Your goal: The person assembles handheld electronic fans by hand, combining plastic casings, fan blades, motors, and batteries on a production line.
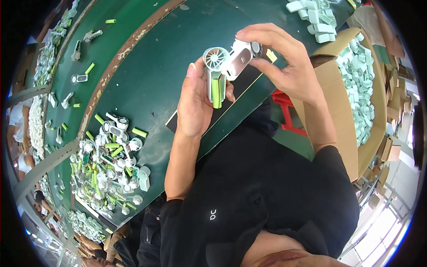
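Observation:
Above the green work table, my left hand (194, 103) grips a pale green handheld-fan shell (216, 58) with a round spoked grille at its top. A yellow-green battery cell (216, 93) lies along the open handle of that shell. My right hand (284, 60) pinches a white fan part (240, 58) with a grey oval panel and a dark round end. This part is tilted, and its lower end meets the shell beside the grille. Short wires show between the two pieces. The left fingers behind the shell are mostly hidden.
A heap of fan parts with battery cells (111, 164) covers the table at left. Beyond a worn brown rail (104, 80), a green belt (71, 35) carries scattered parts. Pale green shells (318, 20) lie at far right; a cardboard box (331, 111) full of shells stands near a red stool (287, 113).

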The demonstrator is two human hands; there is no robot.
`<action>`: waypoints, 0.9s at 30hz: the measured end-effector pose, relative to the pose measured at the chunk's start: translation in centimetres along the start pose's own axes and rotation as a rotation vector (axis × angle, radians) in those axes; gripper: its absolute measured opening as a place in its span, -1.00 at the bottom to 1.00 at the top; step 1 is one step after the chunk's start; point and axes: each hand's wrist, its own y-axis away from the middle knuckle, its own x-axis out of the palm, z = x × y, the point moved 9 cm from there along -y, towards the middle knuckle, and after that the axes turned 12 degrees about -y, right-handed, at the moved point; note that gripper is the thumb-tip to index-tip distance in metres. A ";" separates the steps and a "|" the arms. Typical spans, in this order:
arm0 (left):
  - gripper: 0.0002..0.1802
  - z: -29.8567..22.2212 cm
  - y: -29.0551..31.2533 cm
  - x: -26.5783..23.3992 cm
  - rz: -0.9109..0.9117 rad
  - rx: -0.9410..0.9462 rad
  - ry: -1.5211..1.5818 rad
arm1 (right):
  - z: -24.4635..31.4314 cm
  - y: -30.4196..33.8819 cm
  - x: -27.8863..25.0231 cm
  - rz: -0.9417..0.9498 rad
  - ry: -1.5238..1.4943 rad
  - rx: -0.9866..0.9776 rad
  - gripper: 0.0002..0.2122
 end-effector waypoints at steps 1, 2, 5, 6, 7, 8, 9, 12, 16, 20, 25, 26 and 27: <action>-0.26 -0.1 0.0 0.1 0.036 0.010 -0.025 | -0.2 0.0 -0.1 -0.012 0.018 0.005 -0.56; -0.26 0.0 0.0 -0.1 0.031 0.011 -0.028 | -0.5 0.0 -0.3 -0.024 0.037 0.009 -0.56; -0.29 0.0 0.1 0.0 0.063 0.018 -0.006 | -0.7 0.0 -0.6 -0.042 0.048 -0.005 -0.57; -0.31 0.0 0.1 0.1 0.072 0.018 -0.010 | -0.8 0.0 -0.6 -0.043 0.047 -0.006 -0.57; -0.34 0.0 0.1 0.2 0.081 0.018 -0.014 | -0.9 0.0 -0.6 -0.050 0.045 -0.005 -0.57; -0.34 0.0 0.1 0.2 0.082 0.018 -0.016 | -1.0 0.0 -0.7 -0.057 0.044 -0.004 -0.57; -0.39 0.0 0.1 0.1 0.072 0.017 0.014 | -1.0 0.0 -0.7 -0.058 0.045 -0.005 -0.57; -0.42 0.0 0.2 0.1 0.054 0.003 0.022 | -1.0 0.0 -0.6 -0.052 0.041 0.006 -0.57; -0.33 0.0 0.3 0.2 0.052 -0.019 -0.018 | -0.9 0.3 -0.3 -0.041 0.055 0.017 -0.57; -0.29 -0.2 0.4 0.5 0.072 -0.017 -0.056 | -0.8 0.4 -0.3 -0.049 0.060 0.026 -0.57; -0.20 -0.6 1.2 0.4 0.045 0.104 -0.235 | -0.4 0.5 -0.3 -0.045 0.086 0.030 -0.57; -0.20 -0.3 1.2 0.5 0.047 0.103 -0.236 | -0.4 0.5 -0.2 -0.039 0.085 0.042 -0.57; -0.24 -0.3 1.3 0.5 0.021 0.146 -0.291 | -0.3 0.5 -0.2 -0.041 0.085 0.043 -0.57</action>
